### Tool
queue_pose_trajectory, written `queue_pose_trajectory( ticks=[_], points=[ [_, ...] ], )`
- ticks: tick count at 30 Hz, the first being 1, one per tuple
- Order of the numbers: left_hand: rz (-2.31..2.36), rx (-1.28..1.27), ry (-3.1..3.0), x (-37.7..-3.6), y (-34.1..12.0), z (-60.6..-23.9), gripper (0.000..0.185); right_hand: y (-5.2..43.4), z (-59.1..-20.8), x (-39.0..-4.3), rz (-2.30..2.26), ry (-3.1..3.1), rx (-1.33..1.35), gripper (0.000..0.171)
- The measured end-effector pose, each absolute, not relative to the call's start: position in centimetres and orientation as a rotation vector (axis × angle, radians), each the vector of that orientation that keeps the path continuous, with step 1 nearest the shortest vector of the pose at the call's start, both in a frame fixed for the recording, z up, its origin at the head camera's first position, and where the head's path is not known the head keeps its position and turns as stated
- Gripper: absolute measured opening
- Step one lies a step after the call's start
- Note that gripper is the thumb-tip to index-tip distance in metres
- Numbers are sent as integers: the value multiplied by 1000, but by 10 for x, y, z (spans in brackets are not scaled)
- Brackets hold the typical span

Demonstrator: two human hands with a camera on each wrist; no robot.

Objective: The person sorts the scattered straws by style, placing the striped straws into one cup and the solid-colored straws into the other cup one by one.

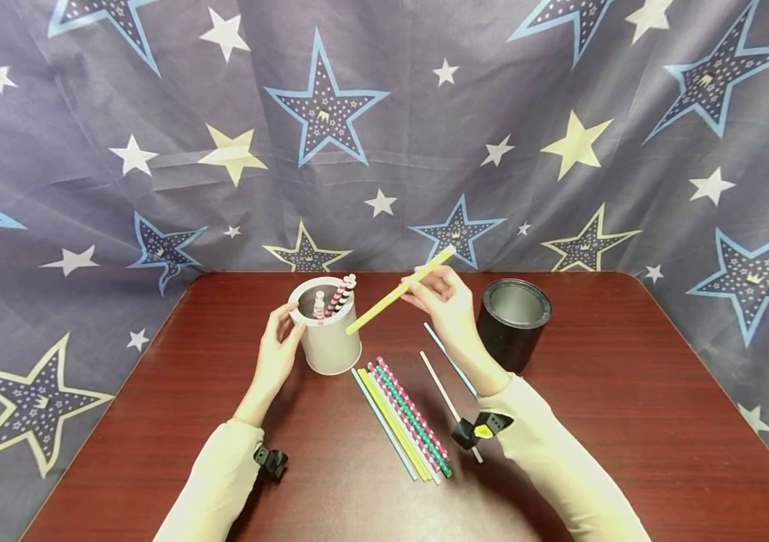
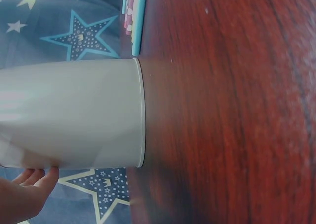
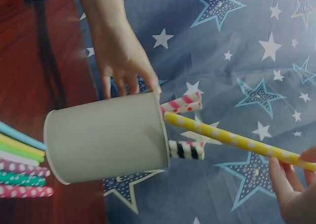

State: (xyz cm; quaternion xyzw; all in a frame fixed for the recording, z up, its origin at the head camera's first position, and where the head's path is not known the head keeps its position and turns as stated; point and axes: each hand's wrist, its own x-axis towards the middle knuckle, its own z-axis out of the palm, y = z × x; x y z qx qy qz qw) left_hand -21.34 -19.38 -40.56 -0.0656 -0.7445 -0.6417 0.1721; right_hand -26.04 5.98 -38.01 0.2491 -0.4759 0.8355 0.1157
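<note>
My right hand [image 1: 451, 309] pinches a yellow paper straw with white dots [image 1: 384, 302] between thumb and fingers. The straw slants down to the left, its lower end overlapping the upper side of a whitish can [image 1: 330, 350] in the head view. In the right wrist view that end appears by the can's rim, beside a pink-striped straw [image 3: 180, 103] and a black-striped straw [image 3: 185, 150] poking out. My left hand [image 1: 278, 350] holds the can at its left rim, thumb at the front edge. Fingertips [image 2: 49, 177] touch its side in the left wrist view.
A row of several straws [image 1: 401, 421], blue, yellow, white, pink and green, lies before the can. A pale straw [image 1: 439, 384] and a blue straw [image 1: 448, 350] lie apart, nearer my right forearm. A black can [image 1: 513, 339] stands at the right, and a star-patterned cloth [image 1: 398, 181] hangs behind the table.
</note>
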Motion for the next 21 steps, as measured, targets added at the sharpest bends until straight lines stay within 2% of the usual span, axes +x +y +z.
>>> queue_pose_trajectory(
  ticks=[5,9,11,17,21],
  points=[
    [-1808,-185,-2107,-213,-194,-406,36,52,-427,-319,2310,-1414,800,30],
    [-1794,-197,-2107,-214,-193,-406,36,41,-444,-342,2220,-1423,850,32],
    [-1793,-201,-2106,-214,-193,-406,36,35,-435,-333,2200,-1415,870,31],
    [-1798,-202,-2099,-213,-193,-406,36,17,-335,-236,2197,-1596,645,20],
    [-1797,-193,-2103,-213,-193,-406,36,10,-322,-224,2156,-1696,610,21]
  ],
)
